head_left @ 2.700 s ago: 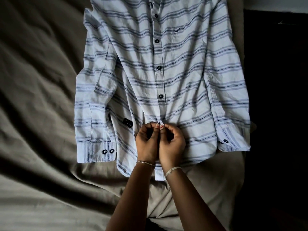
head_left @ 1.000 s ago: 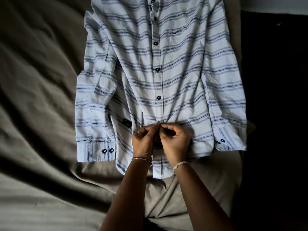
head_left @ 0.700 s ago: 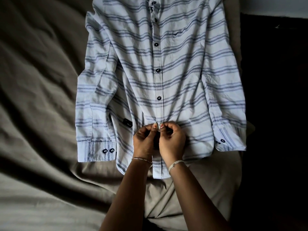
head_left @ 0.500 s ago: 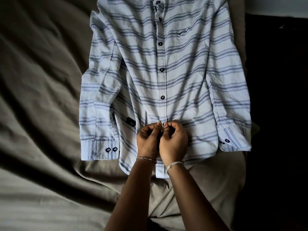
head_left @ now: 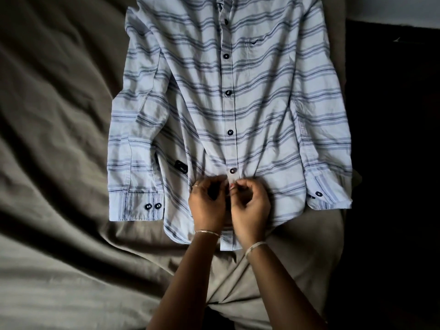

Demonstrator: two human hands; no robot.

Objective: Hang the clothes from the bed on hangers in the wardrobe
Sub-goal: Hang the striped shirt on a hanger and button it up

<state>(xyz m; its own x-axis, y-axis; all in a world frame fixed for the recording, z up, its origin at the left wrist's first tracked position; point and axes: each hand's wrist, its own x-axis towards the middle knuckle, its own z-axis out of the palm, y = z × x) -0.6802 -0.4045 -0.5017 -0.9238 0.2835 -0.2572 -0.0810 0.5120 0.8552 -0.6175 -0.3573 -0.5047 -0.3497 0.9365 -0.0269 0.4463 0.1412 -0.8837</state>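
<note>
Pinching the placket of the striped shirt (head_left: 262,103) on the bed (head_left: 59,139), left hand (head_left: 208,206) and right hand (head_left: 251,208) keep a closed grip; soft, limp cloth, best lifted by its shoulders

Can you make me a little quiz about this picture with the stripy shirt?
1. True or false: the shirt is hanging on a hanger.
2. Where are the left hand and right hand working? A) at the collar B) on the button strip near the bottom hem C) on a sleeve cuff
3. What does the shirt lie on?

Key:
1. False. It lies flat, front up.
2. B. Both pinch the strip just below the lowest showing button.
3. A rumpled brown bed sheet.
</note>
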